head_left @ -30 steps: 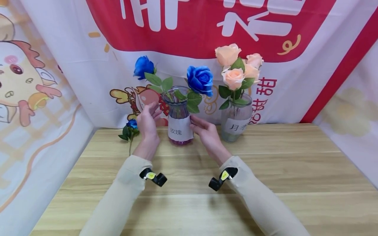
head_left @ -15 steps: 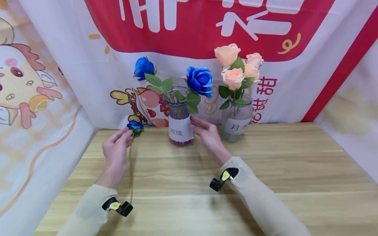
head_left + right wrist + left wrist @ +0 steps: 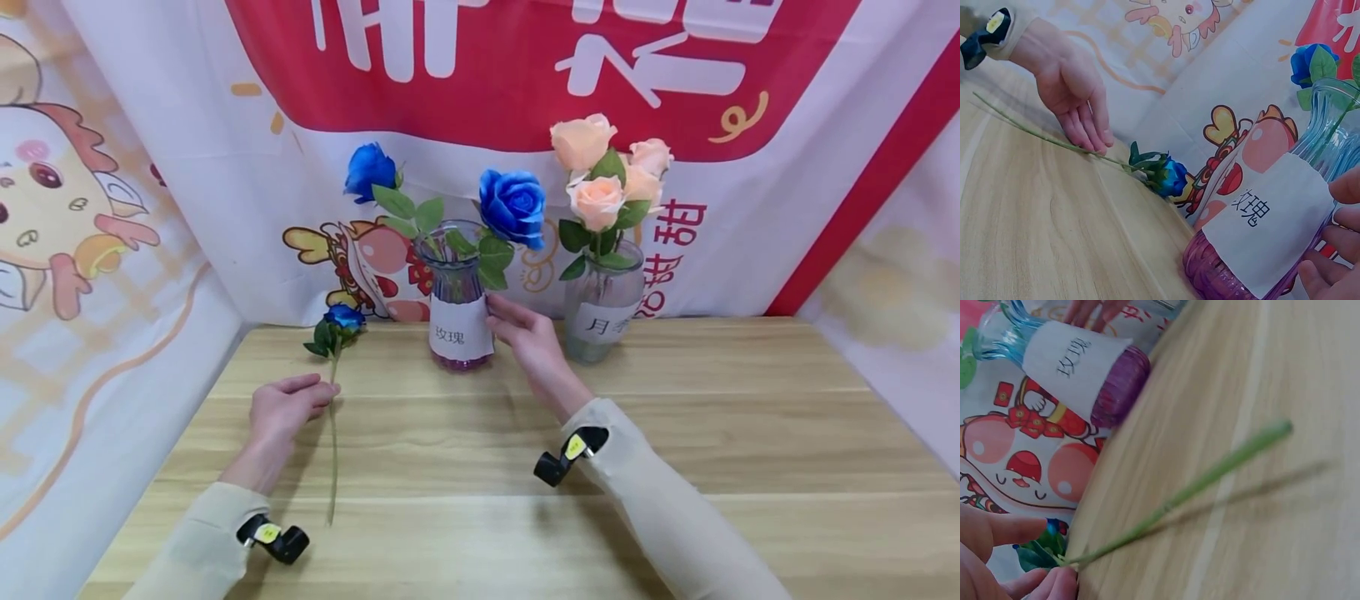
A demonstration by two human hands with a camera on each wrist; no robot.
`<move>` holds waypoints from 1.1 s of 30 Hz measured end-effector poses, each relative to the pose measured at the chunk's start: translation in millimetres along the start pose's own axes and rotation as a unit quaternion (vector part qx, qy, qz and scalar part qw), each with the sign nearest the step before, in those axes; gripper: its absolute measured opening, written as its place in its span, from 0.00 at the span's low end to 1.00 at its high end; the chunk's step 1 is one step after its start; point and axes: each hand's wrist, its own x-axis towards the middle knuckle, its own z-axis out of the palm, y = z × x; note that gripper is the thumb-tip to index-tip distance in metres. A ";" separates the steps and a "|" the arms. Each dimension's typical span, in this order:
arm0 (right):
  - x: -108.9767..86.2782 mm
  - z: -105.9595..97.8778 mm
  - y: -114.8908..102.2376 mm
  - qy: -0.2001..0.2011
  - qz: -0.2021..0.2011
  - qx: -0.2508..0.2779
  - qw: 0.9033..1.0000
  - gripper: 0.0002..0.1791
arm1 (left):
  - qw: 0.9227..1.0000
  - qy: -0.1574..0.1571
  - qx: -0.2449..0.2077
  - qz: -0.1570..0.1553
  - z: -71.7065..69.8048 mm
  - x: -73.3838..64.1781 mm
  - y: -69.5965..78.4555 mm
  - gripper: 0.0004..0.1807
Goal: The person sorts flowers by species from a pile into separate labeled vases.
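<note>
A blue rose (image 3: pixel 345 317) lies on the table at the left, its long stem (image 3: pixel 333 450) toward the person. My left hand (image 3: pixel 288 408) is at the upper stem, fingertips touching or very close to it. In the left wrist view, thumb and fingers (image 3: pixel 1060 584) stand apart around the stem. My right hand (image 3: pixel 536 346) rests extended fingers on the right side of a glass vase (image 3: pixel 461 329) with a white paper label and purple base. Two blue roses with green leaves stand in this vase, one blue rose (image 3: pixel 512 207) leaning right, another blue rose (image 3: pixel 371 173) leaning left.
To the right stands a second labelled glass vase (image 3: pixel 603 321) holding several peach roses (image 3: pixel 597 202). Both vases are close to the printed cloth backdrop (image 3: pixel 450 108) at the rear of the wooden table (image 3: pixel 675 433).
My left hand has left the vase's left side, reached the lying rose's head, then drawn back along its stem. The lying rose has shifted slightly right. My right hand stays at the vase.
</note>
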 end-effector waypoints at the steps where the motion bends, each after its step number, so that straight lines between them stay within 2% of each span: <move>1: -0.2 -0.3 0.6 0.000 0.001 0.001 1.000 0.29 | 1.000 -0.005 0.008 0.000 -0.2 1.3 -1.2 0.36; 9: -1.1 -1.8 4.2 0.004 -0.003 0.003 1.000 0.29 | 0.999 -0.026 0.045 0.007 0.8 8.7 -2.6 0.37; 13: -1.3 -1.7 2.9 0.004 -0.003 0.002 1.000 0.29 | 0.996 -0.013 0.087 0.018 3.3 11.8 -3.4 0.37; 17: -0.2 -1.4 2.2 0.007 -0.005 0.003 1.000 0.29 | 0.995 0.000 0.096 0.028 5.5 14.6 -4.4 0.34; 22: 0.1 -0.4 2.2 0.005 -0.007 0.002 1.000 0.29 | 0.998 -0.012 0.052 0.027 4.9 16.8 -4.9 0.31; 26: 0.2 0.6 2.6 0.002 -0.008 0.000 1.000 0.28 | 0.998 -0.051 -0.022 0.016 3.9 16.1 -1.4 0.32; 30: 0.3 0.6 3.4 -0.002 -0.007 0.000 1.000 0.28 | 0.989 -0.106 -0.100 0.017 3.9 12.9 7.6 0.30; 33: 0.4 0.4 3.8 -0.002 -0.006 0.002 1.000 0.28 | 0.977 -0.128 -0.172 0.016 3.6 8.9 19.4 0.18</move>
